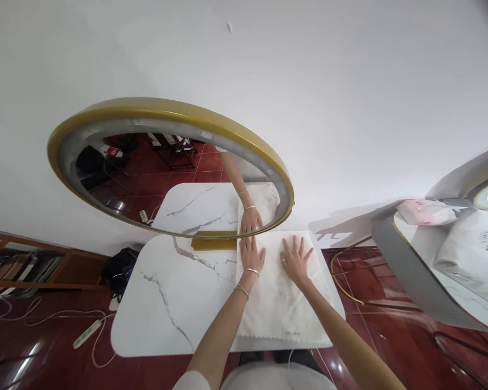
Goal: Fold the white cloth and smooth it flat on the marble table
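A white cloth (282, 303) lies spread on the right part of a white marble table (162, 303). My left hand (252, 253) rests flat on the cloth's far left edge, fingers stretched out, with bracelets on the wrist. My right hand (295, 257) lies flat on the cloth beside it, fingers spread, a ring on one finger. Both hands hold nothing. A round gold-rimmed mirror (171, 168) stands at the table's far edge on a gold base (213, 244) and reflects my left hand and the table.
A white wall rises behind the table. The floor is dark red tile, with a power strip (87, 333) and cables at the left, a black bag (120, 271) and a low wooden shelf (28, 265). Another mirror (451, 254) with white bags stands at the right.
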Available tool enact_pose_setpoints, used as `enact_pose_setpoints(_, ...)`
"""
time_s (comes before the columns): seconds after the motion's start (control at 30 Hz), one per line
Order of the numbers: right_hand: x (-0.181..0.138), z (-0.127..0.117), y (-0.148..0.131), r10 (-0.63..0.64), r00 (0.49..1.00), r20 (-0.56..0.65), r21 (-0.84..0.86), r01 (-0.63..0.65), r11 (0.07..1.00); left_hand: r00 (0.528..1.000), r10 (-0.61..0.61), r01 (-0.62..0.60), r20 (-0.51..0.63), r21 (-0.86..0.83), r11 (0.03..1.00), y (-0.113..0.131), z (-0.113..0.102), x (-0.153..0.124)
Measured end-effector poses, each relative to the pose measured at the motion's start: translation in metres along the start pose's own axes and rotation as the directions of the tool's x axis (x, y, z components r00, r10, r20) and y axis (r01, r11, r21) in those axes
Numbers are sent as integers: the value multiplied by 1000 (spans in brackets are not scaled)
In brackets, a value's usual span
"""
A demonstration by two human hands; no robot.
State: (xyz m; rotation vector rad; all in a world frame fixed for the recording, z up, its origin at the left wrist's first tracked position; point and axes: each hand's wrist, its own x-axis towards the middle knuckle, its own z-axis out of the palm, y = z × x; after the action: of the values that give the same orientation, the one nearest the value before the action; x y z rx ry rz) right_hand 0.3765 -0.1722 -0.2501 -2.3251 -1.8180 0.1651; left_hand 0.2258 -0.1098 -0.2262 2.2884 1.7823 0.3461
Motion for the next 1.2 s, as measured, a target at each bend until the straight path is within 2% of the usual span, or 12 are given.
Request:
enact_pose_setpoints(0.13, 12, 3, -19, -154, 988, 20, 3, 154, 988, 999, -1, 0, -37, -7, 1000, 3, 1, 11)
enact_pose_setpoints(0.27, 27, 5, -25, -145, 989, -4, 11, 145, 989, 999, -28, 29, -32, 33, 999, 6, 2, 24)
enact_pose_setpoints(0.47, 61, -2, -9, -186, 982, 39, 30, 185, 982, 995, -52, 47, 79, 63, 997, 15, 4, 56)
enact_pose_setpoints(0.63, 82, -9, 10, -145, 989, 35, 13, 145, 989, 986, 44, -49, 163, 25, 998, 30, 17, 75)
enact_pose_setpoints(0.8, 83, -10, 28, -133, 991, 3, -28, 133, 991, 955, 202, -196, 218, -47, 979, 38, 27, 77)
enact_pose_setpoints(0.9, 68, -9, 38, -105, 994, -29, -40, 104, 994, 927, 327, -322, 181, -60, 945, 37, 27, 67)
enact_pose_setpoints(1.0, 35, -10, 43, -81, 994, -72, -56, 77, 995, 908, 403, -404, 115, -13, 915, 33, 23, 39)
enact_pose_setpoints(1.2, -83, -13, 33, -154, 981, -119, -85, 144, 986, 886, 456, -462, 84, 102, 881, 10, 14, -56)
